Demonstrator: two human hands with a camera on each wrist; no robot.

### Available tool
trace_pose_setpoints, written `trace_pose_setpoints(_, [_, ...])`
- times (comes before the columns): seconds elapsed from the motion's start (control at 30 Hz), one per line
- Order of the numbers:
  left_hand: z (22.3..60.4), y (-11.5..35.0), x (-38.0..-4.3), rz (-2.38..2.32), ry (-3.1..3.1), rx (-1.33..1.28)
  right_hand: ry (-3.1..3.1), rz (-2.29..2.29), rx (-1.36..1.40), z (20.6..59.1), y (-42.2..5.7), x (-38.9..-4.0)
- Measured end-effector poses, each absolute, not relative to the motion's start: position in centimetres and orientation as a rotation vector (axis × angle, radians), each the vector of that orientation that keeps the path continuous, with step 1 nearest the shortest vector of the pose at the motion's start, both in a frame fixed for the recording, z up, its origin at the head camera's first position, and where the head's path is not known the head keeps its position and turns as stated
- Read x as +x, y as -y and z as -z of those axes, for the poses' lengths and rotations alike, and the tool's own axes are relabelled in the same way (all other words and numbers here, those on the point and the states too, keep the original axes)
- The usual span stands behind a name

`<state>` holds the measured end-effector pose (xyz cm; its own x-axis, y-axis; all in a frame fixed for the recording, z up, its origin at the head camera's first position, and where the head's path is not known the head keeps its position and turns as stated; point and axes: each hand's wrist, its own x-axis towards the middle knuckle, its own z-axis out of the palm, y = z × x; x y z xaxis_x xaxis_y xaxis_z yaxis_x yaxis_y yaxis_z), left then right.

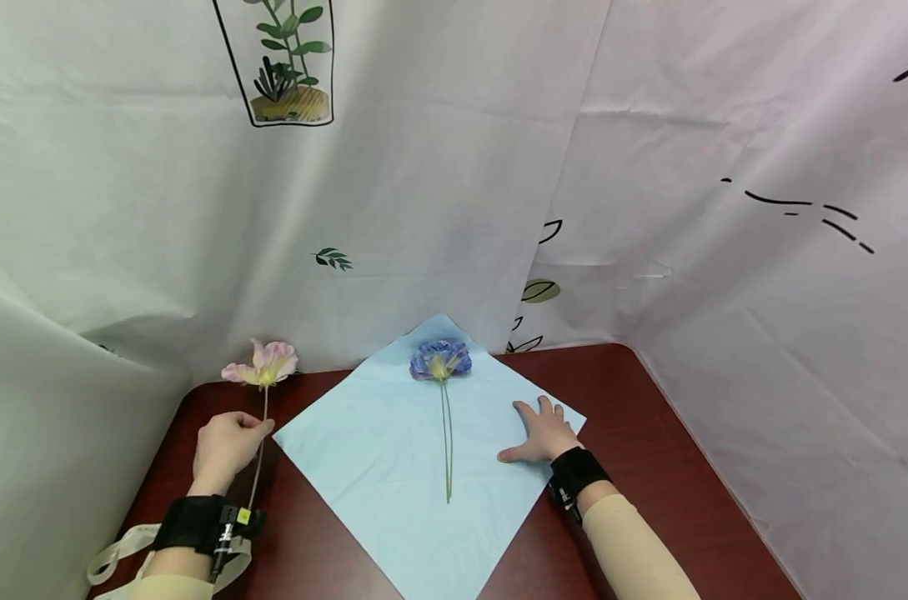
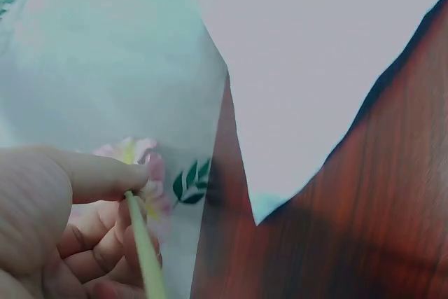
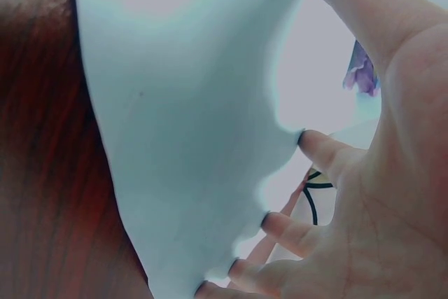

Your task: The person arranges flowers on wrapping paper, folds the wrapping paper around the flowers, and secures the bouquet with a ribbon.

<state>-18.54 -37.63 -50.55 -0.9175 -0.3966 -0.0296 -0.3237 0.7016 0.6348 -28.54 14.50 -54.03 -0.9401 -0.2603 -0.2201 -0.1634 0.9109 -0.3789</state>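
A pink artificial flower (image 1: 268,364) stands at the table's left, its stem pinched between thumb and fingers of my left hand (image 1: 227,446). The left wrist view shows the pale green stem (image 2: 145,250) under the thumb, with the pink petals partly hidden behind the hand. A light blue sheet of paper (image 1: 378,458) lies as a diamond at the middle. On it lies a blue-purple flower (image 1: 440,360) with long thin green stems. My right hand (image 1: 547,433) rests with spread fingers on the sheet near its right corner, fingertips touching the paper.
The dark red wooden table (image 1: 664,467) has rounded back corners. White printed cloth (image 1: 438,192) hangs behind and at both sides. A pale strap (image 1: 119,550) lies by the left wrist, which wears a black band (image 1: 191,523).
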Motion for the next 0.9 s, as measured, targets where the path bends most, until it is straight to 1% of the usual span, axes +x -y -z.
trace_pose_setpoints(0.2, [51.2, 35.0, -17.6, 1.326, 2.687, 0.61, -2.808, 0.521, -0.312, 54.0, -14.6, -28.6])
trace_pose_setpoints(0.43, [51.8, 30.1, -17.5, 1.592, 2.539, 0.59, -2.805, 0.518, -0.308, 54.4, -14.5, -28.7])
trace_pose_setpoints(0.6, [52.4, 26.4, -18.4, 1.684, 2.493, 0.514, -2.803, 0.52, -0.306, 54.8, -14.6, -28.9])
trace_pose_setpoints(0.9, [53.3, 20.9, -21.3, 1.781, 2.442, 0.35, -2.803, 0.527, -0.29, 54.3, -14.5, -28.6])
